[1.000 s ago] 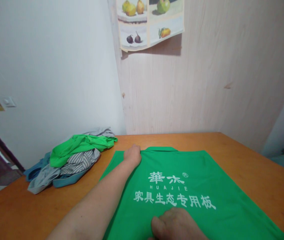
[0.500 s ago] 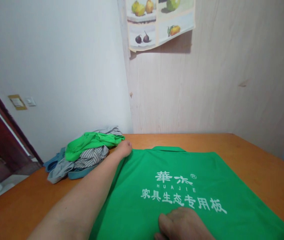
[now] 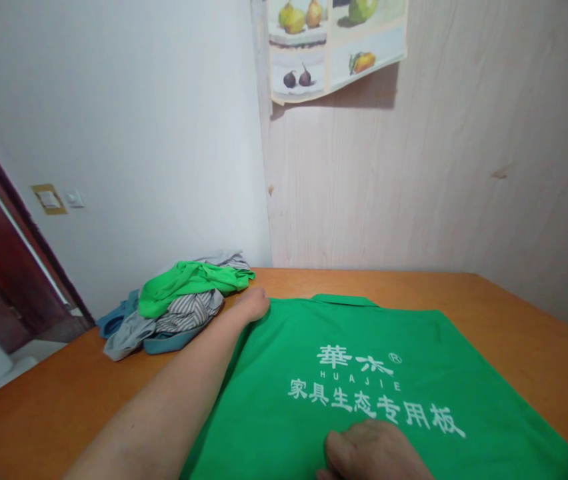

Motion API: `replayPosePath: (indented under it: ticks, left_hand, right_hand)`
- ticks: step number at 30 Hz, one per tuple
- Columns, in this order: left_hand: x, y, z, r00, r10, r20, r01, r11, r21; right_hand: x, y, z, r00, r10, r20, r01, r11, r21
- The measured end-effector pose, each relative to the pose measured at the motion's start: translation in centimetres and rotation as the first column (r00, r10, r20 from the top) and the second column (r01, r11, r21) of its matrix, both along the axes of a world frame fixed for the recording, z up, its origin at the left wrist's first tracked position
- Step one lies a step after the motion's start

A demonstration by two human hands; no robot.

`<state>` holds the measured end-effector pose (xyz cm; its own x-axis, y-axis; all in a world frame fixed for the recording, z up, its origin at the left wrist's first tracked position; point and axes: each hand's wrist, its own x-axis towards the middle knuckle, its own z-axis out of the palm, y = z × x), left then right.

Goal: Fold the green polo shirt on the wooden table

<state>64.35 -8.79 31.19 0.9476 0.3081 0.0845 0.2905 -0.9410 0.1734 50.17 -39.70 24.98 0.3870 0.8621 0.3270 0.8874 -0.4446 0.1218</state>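
A green shirt point(image 3: 364, 380) with white printed characters lies flat, back up, on the orange wooden table point(image 3: 529, 333). My left hand point(image 3: 253, 303) reaches far out to the shirt's far left corner by the shoulder, fingers curled closed on the fabric edge. My right hand point(image 3: 371, 453) rests on the shirt near the bottom of the view, just below the lettering, fingers bent and pressed onto the cloth.
A heap of clothes point(image 3: 179, 307), green, striped grey and blue, sits on the table's far left by the white wall. A fruit poster point(image 3: 334, 47) hangs on the wood-panel wall behind. A dark door frame point(image 3: 9, 267) stands at left.
My left hand slid left along the shirt's top edge from near the collar to the left shoulder corner. The view shifted left. My right hand stayed on the shirt.
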Motion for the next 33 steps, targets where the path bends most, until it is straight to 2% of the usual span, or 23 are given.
replayPosePath:
  ticks: [7,11,16,18,21,25,29,33]
  left_hand:
    - [-1.0,-2.2,-0.2,0.999,-0.036,0.017,0.033,0.985,0.168]
    - [-1.2,-3.4,0.7,0.998,-0.055,0.037,0.046,0.977,0.207]
    - [-2.4,-7.1,1.8,0.993,-0.091,0.082,0.072,0.975,0.212]
    - [-3.6,-9.2,1.3,0.988,-0.124,0.092,0.104,0.975,0.198]
    - [-5.9,-11.6,-0.4,0.973,-0.198,0.122,0.179,0.972,0.151]
    - [-8.4,-11.6,-2.0,0.954,-0.28,0.104,0.266,0.955,0.134]
    - [-9.2,-10.6,-1.8,0.955,-0.286,0.081,0.275,0.953,0.127]
    - [-10.2,-11.7,-1.7,0.946,-0.313,0.082,0.306,0.948,0.085]
  right_hand:
    - [0.0,0.2,0.3,0.997,-0.028,-0.068,0.026,0.999,-0.031]
    - [-0.4,0.2,1.3,0.987,-0.048,-0.151,0.04,0.997,-0.061]
    - [-0.8,0.1,2.1,0.972,-0.076,-0.224,0.058,0.995,-0.086]
    - [-0.9,0.0,2.3,0.966,-0.066,-0.251,0.051,0.997,-0.065]
    - [-1.1,-0.1,2.4,0.959,-0.049,-0.28,0.044,0.999,-0.023]
    - [-1.2,-0.3,2.8,0.955,-0.026,-0.295,0.027,1.0,0.001]
    - [-1.4,-0.5,3.1,0.96,-0.033,-0.277,0.033,0.999,-0.005]
    - [-1.2,-0.5,2.9,0.963,-0.054,-0.263,0.051,0.999,-0.021]
